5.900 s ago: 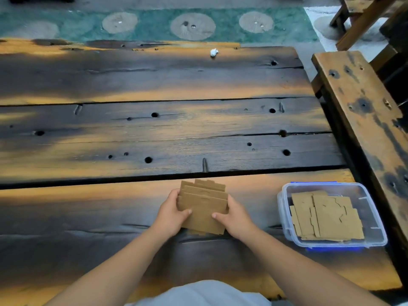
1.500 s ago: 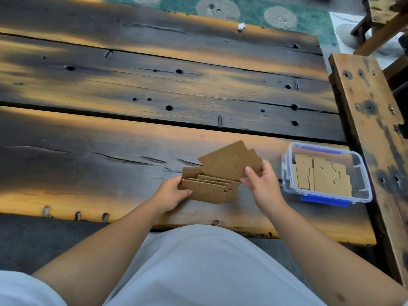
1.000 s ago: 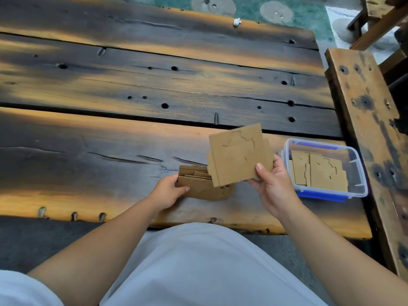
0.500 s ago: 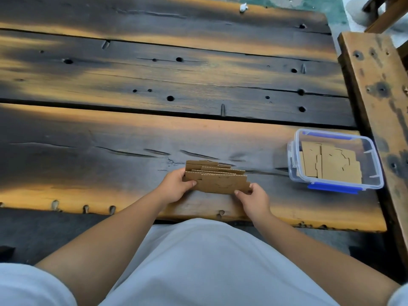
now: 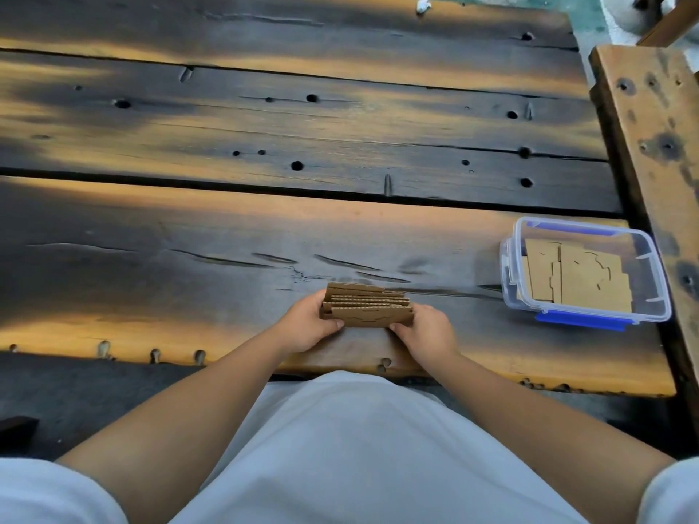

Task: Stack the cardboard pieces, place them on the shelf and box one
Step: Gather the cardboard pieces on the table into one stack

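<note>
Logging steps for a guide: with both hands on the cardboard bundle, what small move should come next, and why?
Probably tap the cardboard pieces square against the table: the left hand and right hand grip their ends, but the top edges sit staggered.

The left hand (image 5: 308,327) and right hand (image 5: 423,329) are covering both ends of the cardboard stack (image 5: 367,306), so the number of pieces is staying unclear. Front pieces are hiding those behind. In the plastic box (image 5: 643,243) at right, upper pieces are hiding any beneath. The table (image 5: 227,228) is running off the left edge.
</note>
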